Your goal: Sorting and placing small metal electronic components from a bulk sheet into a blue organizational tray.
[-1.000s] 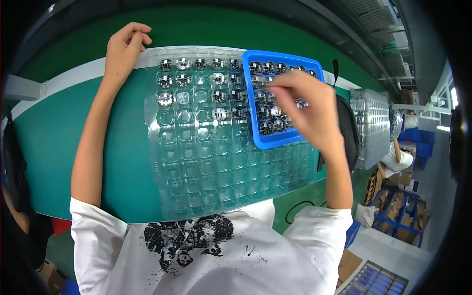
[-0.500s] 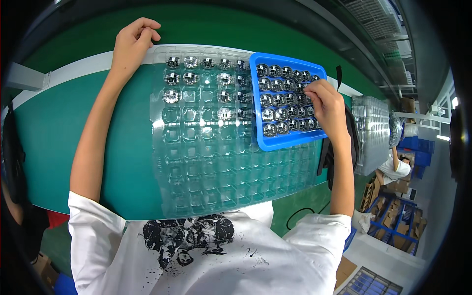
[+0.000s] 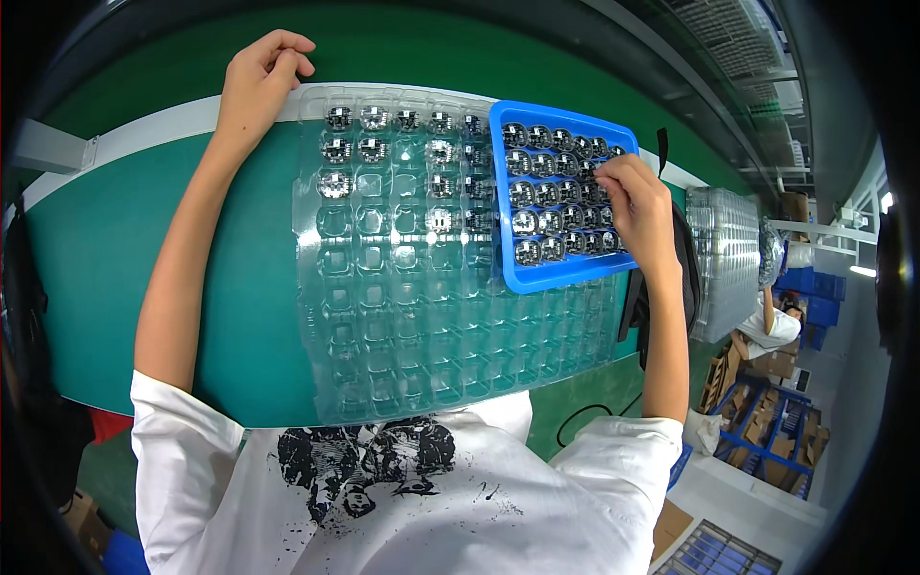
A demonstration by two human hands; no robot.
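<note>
My right hand (image 3: 640,203) reaches over the blue tray (image 3: 508,273), its thumb and fingers pinched at a small round shiny part (image 3: 587,170) with dark markings. The fingertips partly hide this part. Several rows of similar round parts (image 3: 525,222) sit in the tray. To its left lies a clear plastic blister sheet (image 3: 383,355) with many cavities. Round parts (image 3: 335,184) fill several cavities in its far rows; the near rows hold none. Beyond the sheet's far left corner, my left hand (image 3: 264,77) rests with fingers curled closed, nothing visible in it.
The blue tray overlaps the sheet's far right portion. A stack of clear blister sheets (image 3: 724,264) stands right of my right forearm, beside a black bag-like item (image 3: 685,259). Another person in white (image 3: 771,326) is farther right, near shelving with cartons (image 3: 771,436).
Both hands stay nearly in place. The blue tray and blister sheet look shifted very slightly in the picture. My right fingers remain at the same part of the tray.
</note>
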